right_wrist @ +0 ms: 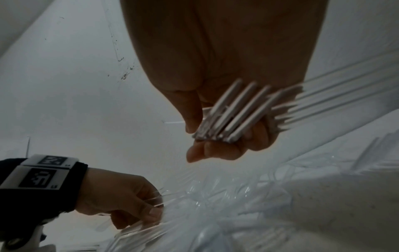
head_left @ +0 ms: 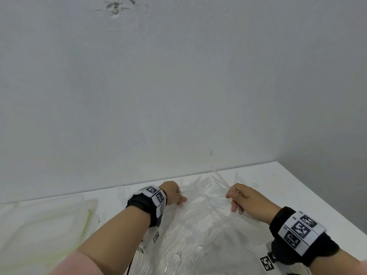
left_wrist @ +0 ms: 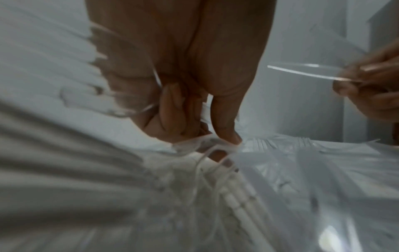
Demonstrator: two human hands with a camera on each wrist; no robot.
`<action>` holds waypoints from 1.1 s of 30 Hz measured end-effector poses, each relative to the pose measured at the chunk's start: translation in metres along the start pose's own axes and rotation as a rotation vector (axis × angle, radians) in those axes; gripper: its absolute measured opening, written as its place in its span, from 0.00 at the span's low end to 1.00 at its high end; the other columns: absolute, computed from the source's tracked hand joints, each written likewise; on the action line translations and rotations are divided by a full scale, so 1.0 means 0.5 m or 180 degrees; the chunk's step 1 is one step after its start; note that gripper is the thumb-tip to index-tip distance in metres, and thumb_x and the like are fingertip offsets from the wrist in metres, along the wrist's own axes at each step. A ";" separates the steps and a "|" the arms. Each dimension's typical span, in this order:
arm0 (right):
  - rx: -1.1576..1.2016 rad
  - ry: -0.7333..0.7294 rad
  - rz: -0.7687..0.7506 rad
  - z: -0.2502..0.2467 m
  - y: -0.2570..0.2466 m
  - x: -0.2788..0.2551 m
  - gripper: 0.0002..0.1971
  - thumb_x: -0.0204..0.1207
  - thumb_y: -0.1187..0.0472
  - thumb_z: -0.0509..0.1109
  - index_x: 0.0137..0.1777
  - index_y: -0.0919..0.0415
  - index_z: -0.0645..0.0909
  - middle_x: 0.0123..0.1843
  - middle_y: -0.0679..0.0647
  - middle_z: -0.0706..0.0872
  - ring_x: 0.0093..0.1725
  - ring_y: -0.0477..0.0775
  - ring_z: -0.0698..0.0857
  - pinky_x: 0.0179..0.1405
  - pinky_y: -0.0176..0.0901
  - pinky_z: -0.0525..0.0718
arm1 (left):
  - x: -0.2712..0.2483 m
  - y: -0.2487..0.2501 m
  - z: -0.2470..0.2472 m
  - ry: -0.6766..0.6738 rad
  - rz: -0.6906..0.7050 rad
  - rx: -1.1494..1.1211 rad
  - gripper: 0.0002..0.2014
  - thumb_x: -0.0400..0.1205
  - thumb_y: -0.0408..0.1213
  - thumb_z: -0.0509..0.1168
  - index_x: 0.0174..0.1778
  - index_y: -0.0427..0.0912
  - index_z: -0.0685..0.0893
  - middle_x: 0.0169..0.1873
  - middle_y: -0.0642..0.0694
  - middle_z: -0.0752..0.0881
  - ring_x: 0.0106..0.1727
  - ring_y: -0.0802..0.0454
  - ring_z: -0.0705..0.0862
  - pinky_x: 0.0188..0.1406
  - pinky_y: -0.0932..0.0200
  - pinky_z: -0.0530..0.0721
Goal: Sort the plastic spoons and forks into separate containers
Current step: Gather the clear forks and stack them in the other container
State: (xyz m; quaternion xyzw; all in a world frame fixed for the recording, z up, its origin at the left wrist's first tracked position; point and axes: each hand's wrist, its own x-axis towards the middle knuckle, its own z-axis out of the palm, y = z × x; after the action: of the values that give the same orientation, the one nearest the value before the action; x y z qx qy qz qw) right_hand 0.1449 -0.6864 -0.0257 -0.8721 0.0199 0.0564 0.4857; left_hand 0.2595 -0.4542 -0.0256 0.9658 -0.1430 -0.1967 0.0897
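Head view: your left hand (head_left: 173,193) and right hand (head_left: 244,201) are both over the pile of clear cutlery (head_left: 198,225) on the white surface (head_left: 297,185). The pile lies between the two hands and spreads toward you, so either hand can reach it; the left one is already down in its far-left edge. Your right hand's grip is clenched round a bundle of handles (head_left: 247,214). The bundle's long axis runs diagonally, from near-right by your wrist to far-left past the fingers. A pale container (head_left: 49,225) sits well apart at the left. I can't tell which type it takes.

Left wrist view: your left hand (left_wrist: 194,102) has its fingers curled down into the pile, pinching thin clear pieces (left_wrist: 207,146) at the fingertips. It's blurry, so spoon or fork is a guess; probably fork tines fan out at the left. Those pieces lie straight under the grip, their long axes running away from the wrist. The right hand (left_wrist: 371,88) shows at the right edge, with one clear handle (left_wrist: 313,73) poking out leftward.

Right wrist view: your right hand (right_wrist: 226,119) grips a stacked set of handles (right_wrist: 235,110), side by side, ends pointing down-left toward the fingertips, the rest streaking off up-right. The heads are out of sight here. The left hand (right_wrist: 121,199) is below, fingers closed on clear pieces (right_wrist: 159,199) at the pile's (right_wrist: 237,213) left edge.
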 end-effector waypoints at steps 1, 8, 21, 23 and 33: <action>0.0018 -0.0005 0.0014 0.003 0.003 0.000 0.10 0.87 0.60 0.57 0.47 0.59 0.78 0.33 0.52 0.86 0.27 0.45 0.76 0.36 0.37 0.78 | -0.001 -0.004 0.000 -0.0019 0.0025 0.0025 0.20 0.81 0.51 0.68 0.24 0.50 0.79 0.28 0.50 0.77 0.44 0.51 0.78 0.44 0.61 0.73; -0.0086 -0.0098 0.0033 0.012 0.008 -0.001 0.10 0.87 0.61 0.56 0.48 0.58 0.78 0.31 0.49 0.86 0.27 0.45 0.77 0.37 0.36 0.78 | -0.030 -0.029 -0.020 -0.0203 0.0027 -0.0111 0.15 0.77 0.53 0.73 0.32 0.48 0.82 0.26 0.53 0.75 0.26 0.59 0.71 0.23 0.68 0.69; -0.0356 -0.0226 0.0012 0.019 -0.004 0.003 0.10 0.87 0.59 0.56 0.49 0.58 0.78 0.32 0.49 0.85 0.28 0.45 0.76 0.35 0.33 0.77 | -0.076 -0.058 -0.022 -0.0375 0.0044 -0.0202 0.17 0.86 0.55 0.59 0.33 0.54 0.78 0.31 0.59 0.80 0.31 0.60 0.74 0.35 0.70 0.72; -0.0422 -0.0246 0.0027 0.018 -0.012 0.003 0.10 0.87 0.59 0.56 0.48 0.57 0.78 0.31 0.48 0.85 0.28 0.44 0.76 0.35 0.32 0.76 | -0.089 -0.065 -0.027 -0.0360 0.0028 -0.0202 0.16 0.87 0.53 0.58 0.34 0.53 0.76 0.31 0.59 0.80 0.32 0.61 0.74 0.34 0.70 0.72; -0.0896 -0.0540 0.0151 0.031 -0.080 0.004 0.11 0.87 0.64 0.53 0.50 0.59 0.76 0.32 0.51 0.78 0.28 0.46 0.74 0.27 0.27 0.73 | -0.199 -0.154 -0.058 -0.0395 -0.0373 -0.1549 0.15 0.89 0.40 0.59 0.36 0.41 0.71 0.27 0.48 0.74 0.23 0.55 0.74 0.23 0.66 0.74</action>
State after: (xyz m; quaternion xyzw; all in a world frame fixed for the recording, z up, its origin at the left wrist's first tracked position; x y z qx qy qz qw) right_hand 0.1492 -0.6520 -0.0001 -0.9229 -0.0087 0.1435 0.3572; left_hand 0.2019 -0.3471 0.0181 0.9085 -0.0405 -0.2891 0.2989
